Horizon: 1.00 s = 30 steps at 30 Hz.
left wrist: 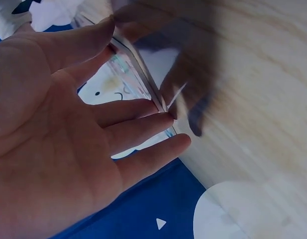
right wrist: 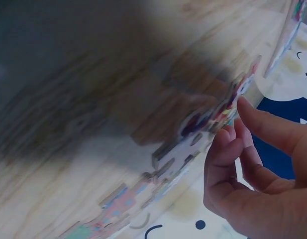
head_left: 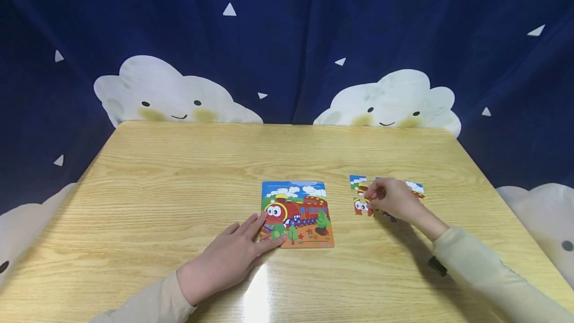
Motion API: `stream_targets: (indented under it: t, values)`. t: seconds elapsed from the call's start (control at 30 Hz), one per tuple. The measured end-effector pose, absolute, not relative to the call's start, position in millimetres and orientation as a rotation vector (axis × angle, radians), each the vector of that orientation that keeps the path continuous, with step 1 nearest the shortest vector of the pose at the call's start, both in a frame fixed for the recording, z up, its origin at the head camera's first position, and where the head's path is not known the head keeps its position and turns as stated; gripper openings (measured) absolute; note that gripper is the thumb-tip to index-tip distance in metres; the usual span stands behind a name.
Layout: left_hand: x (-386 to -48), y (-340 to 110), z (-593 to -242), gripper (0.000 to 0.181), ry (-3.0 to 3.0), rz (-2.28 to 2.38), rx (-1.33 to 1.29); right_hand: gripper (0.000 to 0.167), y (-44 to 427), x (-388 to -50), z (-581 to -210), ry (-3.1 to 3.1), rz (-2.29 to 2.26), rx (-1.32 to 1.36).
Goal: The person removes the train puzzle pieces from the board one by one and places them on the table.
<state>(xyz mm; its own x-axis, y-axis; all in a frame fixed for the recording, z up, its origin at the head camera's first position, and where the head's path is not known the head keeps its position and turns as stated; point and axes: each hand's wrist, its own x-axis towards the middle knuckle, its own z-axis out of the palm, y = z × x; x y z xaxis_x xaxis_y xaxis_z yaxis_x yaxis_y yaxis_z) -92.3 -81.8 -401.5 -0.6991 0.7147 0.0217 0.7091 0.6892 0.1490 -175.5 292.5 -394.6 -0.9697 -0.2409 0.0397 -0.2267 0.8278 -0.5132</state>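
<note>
On the table lies a square train picture board [head_left: 305,208], showing a red engine with eyes. My left hand [head_left: 230,253] rests at its lower left edge, fingers extended, thumb on the picture's bottom part. The left wrist view shows the palm of the left hand [left wrist: 58,144], with fingertips at the board's edge. My right hand [head_left: 396,199] is over a group of loose jigsaw pieces, fingers bent, thumb and fingertips at the right side of a puzzle piece with eyes [head_left: 358,207]. The right hand [right wrist: 257,184] partly hides the contact in its wrist view.
More jigsaw pieces lie around the right hand, including a blue-sky piece [head_left: 357,180] and a cloud piece [head_left: 414,187]. A small dark object [head_left: 437,266] is by the right sleeve. Behind the wooden table [head_left: 179,163] hangs a dark blue curtain [head_left: 278,39] with clouds.
</note>
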Motion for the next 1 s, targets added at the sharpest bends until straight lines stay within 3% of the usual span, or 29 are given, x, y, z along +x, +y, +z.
stream_targets:
  t: [0.23, 0.5, 0.77, 1.0]
  values:
    - [-93, -81, -399, 0.047, 2.842, 0.169, 1.213, 0.011, 270, -163, -388, 2.823, -1.003, -0.347]
    - [-93, -79, -398, 0.053, 2.818, 0.15, 1.2, 0.025, 222, -142, -395, 2.624, -1.194, -0.357]
    - [-93, -76, -393, 0.054, 2.83, 0.158, 1.267, 0.034, 202, -138, -404, 2.699, -1.077, -0.479]
    - [-91, -58, -392, 0.057, 2.799, 0.107, 1.38, 0.031, 199, -139, -406, 2.741, -0.986, -0.481]
